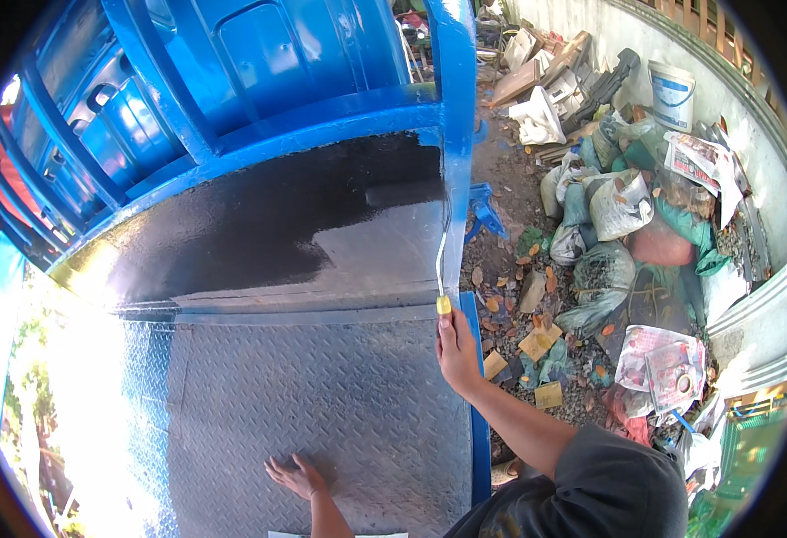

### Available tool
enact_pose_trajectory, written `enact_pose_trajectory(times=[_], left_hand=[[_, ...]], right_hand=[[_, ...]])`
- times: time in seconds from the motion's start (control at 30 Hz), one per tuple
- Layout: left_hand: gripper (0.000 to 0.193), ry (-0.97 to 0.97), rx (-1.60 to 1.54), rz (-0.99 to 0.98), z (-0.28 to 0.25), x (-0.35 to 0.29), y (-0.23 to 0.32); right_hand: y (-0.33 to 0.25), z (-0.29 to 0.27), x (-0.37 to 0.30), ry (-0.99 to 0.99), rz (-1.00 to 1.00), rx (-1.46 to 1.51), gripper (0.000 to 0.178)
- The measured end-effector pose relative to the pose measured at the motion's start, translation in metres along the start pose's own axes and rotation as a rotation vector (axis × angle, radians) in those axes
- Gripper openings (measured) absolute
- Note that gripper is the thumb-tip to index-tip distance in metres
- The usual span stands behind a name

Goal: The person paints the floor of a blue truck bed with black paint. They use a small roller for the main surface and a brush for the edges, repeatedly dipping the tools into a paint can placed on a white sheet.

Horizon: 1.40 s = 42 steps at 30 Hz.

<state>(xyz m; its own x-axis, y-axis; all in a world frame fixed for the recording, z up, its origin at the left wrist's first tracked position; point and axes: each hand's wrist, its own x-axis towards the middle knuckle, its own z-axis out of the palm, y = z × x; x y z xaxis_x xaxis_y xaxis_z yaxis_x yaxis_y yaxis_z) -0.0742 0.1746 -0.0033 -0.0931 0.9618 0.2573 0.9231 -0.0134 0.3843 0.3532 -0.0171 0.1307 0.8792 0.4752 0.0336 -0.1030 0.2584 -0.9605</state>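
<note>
My right hand (458, 356) is closed around the yellow handle of a paint roller (445, 306). Its bent metal rod runs up along the panel's right edge. The roller's head, apparently coated black, blends into the wet paint near the upper right. Glossy black paint (259, 215) covers much of the flat metal panel (367, 255), while the lower right part shows bare grey. Fingers spread, my left hand (299, 475) rests on the grey diamond-plate surface (295, 394) below the panel and holds nothing.
A blue frame with bars (322, 117) borders the panel's top and right side. On the ground to the right lie filled sacks (618, 206), scrap boards (519, 81), leaves and newspaper (662, 368). A white bucket (672, 97) stands by the wall. Glare washes out the left side.
</note>
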Motion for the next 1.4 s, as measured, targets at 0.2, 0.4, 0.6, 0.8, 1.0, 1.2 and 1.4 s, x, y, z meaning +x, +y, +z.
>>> enact_pose_trajectory(times=[0.2,0.4,0.6,0.8,1.0,1.2,1.4], left_hand=[[0.074,0.004,0.015,0.006,0.0,0.001,0.0],[0.073,0.014,-0.011,-0.005,0.002,-0.001,-0.001],[0.073,0.009,-0.016,-0.007,0.001,0.0,0.003],[0.073,0.028,-0.022,0.018,0.003,0.002,-0.005],[0.072,-0.011,-0.005,-0.016,-0.001,-0.002,0.006],[0.072,0.013,-0.033,-0.005,-0.001,0.0,0.003],[0.074,0.005,-0.01,-0.006,0.002,0.001,-0.001]], right_hand=[[0.034,-0.011,-0.014,0.029,0.073,-0.052,0.037],[-0.03,0.004,0.003,0.0,0.064,0.086,0.028],[-0.022,0.007,0.004,0.003,0.021,0.121,0.026],[0.029,-0.009,-0.017,0.02,0.064,-0.041,0.026],[-0.001,-0.005,-0.005,-0.002,0.04,-0.033,0.025],[-0.053,0.013,0.009,0.015,-0.048,0.023,0.025],[-0.075,0.006,0.008,0.067,0.018,-0.056,0.038]])
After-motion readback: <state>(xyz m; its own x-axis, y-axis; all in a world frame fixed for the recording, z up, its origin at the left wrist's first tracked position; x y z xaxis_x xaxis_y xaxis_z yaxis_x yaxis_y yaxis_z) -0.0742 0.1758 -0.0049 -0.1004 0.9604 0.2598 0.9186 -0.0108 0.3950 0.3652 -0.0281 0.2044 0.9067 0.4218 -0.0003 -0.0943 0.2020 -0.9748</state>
